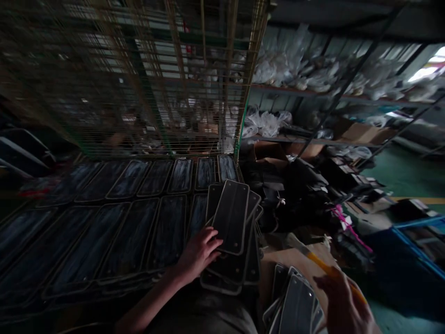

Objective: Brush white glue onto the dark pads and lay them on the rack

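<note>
Our left hand (200, 254) rests, fingers loosely bent, at the left edge of the top dark panel (232, 218), which lies on a skewed pile (253, 264) beside rows of streaked panels (169, 227); we cannot tell whether it grips. Our right hand (342, 301) is closed around a yellow-handled tool (319, 263). We would probably do best lifting one panel by its rim, tool held clear. The tool's tip is blurred; the lower stack (295, 304) is cut off.
</note>
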`<state>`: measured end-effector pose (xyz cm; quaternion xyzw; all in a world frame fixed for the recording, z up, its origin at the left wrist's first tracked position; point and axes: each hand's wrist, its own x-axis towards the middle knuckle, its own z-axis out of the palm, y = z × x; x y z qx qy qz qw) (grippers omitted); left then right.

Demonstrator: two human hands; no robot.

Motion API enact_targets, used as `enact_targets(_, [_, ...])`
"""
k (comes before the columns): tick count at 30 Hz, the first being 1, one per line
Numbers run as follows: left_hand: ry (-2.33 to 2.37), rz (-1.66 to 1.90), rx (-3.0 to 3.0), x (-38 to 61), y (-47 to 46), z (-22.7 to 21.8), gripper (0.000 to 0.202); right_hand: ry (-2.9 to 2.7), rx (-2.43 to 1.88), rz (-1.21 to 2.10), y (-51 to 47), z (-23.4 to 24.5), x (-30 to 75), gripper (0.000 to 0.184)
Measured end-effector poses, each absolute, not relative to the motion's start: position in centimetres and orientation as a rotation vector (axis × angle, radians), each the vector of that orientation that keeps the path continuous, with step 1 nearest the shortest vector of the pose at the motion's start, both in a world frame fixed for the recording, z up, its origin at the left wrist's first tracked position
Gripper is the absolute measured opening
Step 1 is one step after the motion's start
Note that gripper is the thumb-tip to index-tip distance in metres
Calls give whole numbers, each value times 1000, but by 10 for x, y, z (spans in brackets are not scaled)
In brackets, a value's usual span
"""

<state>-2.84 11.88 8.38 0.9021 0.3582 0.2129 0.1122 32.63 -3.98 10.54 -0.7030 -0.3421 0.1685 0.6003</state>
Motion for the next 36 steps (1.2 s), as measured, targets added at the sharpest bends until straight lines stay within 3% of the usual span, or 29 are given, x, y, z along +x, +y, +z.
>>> enact_targets(6, [950, 650, 2665, -44, 131, 72, 36, -1326, -1686, 332, 98, 155, 225, 32])
enact_targets(18, [815, 723, 2596, -61, 142, 67, 21, -1792, -1812, 106, 222, 153, 221, 32])
enact_targets(28, [801, 683, 2514, -66, 141, 75, 19, -1934, -1878, 256, 181, 158, 211, 29])
enact_targets(36, [842, 690, 2402, -66, 139, 81, 19, -2064, -1822, 797, 86, 208, 184, 25])
